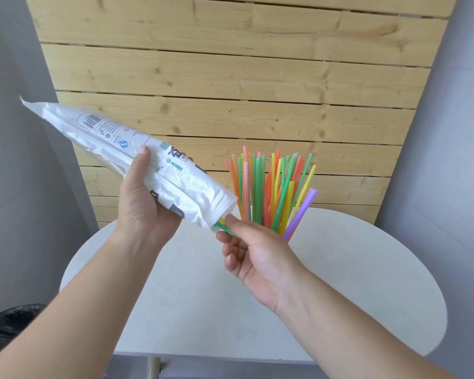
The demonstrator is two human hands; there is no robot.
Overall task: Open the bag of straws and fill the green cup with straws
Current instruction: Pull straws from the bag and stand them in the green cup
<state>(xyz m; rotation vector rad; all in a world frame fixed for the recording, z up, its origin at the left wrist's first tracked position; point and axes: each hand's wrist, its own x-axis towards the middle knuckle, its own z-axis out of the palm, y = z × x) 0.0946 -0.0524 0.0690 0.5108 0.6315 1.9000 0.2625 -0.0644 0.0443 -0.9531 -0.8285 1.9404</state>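
Between your hands, the white straw bag (115,138) slants with its open mouth low. Your left hand (143,212) grips its middle; your right hand (255,253) pinches the green and yellow straw ends (223,227) poking out. Just beyond your right hand, coloured straws (271,187) stand upright; the green cup is hidden behind that hand. Pull straight along the bag, held tilted, so no straw kinks.
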